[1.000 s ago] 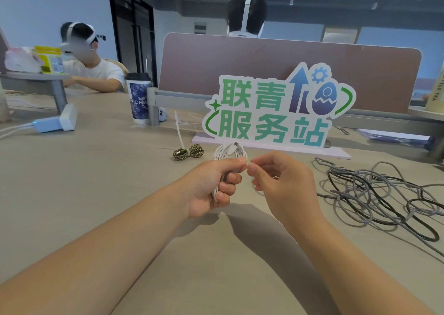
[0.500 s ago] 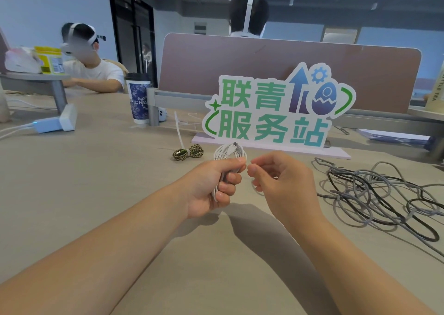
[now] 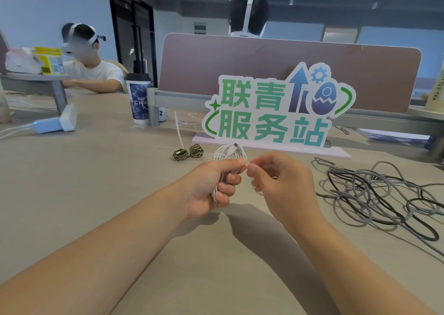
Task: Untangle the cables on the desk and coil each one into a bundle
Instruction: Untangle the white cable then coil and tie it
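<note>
My left hand [image 3: 211, 187] is closed around a coiled white cable [image 3: 229, 152], whose loops and plug stick out above my fist. My right hand [image 3: 281, 182] is just to its right, thumb and forefinger pinched at the cable's loose end beside my left thumb. A braided green-and-tan cable [image 3: 188, 152], wound into a small bundle, lies on the desk behind my left hand. A tangled heap of grey and black cables [image 3: 379, 194] sprawls on the desk to the right.
A colourful standing sign [image 3: 276, 113] sits behind my hands before a brown divider [image 3: 264, 57]. A paper cup [image 3: 139, 98] and a white charger [image 3: 55, 123] stand at the left. A person with a headset sits at the far left.
</note>
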Action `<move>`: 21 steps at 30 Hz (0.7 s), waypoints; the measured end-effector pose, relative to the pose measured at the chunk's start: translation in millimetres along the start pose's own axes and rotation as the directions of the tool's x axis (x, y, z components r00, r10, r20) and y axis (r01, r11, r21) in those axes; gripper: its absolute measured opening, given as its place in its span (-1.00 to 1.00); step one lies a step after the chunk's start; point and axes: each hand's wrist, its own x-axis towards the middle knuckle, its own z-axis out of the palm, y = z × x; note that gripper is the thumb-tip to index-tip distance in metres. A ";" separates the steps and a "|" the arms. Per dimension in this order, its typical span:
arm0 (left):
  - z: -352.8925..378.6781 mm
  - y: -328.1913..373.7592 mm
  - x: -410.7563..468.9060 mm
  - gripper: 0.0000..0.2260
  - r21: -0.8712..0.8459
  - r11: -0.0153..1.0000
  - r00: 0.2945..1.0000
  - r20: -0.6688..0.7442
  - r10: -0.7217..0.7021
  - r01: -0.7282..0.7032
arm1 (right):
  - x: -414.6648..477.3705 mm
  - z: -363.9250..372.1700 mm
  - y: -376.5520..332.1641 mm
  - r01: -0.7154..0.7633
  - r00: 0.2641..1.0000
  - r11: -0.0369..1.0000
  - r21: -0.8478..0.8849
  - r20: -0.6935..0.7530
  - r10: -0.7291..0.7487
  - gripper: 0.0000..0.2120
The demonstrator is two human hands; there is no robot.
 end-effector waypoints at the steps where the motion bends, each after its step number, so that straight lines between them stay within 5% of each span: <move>1: 0.3 0.1 0.1 -0.82 0.004 1.000 1.000 -0.002 -0.001 0.001 | -0.1 -0.1 -0.1 0.002 1.000 1.000 -0.001 -0.003 -0.002 -0.83; 21: 1.2 0.3 -1.7 -0.83 0.019 1.000 1.000 -0.010 0.002 -0.002 | -0.2 -0.7 -2.3 -0.012 1.000 1.000 -0.008 -0.004 0.012 -0.86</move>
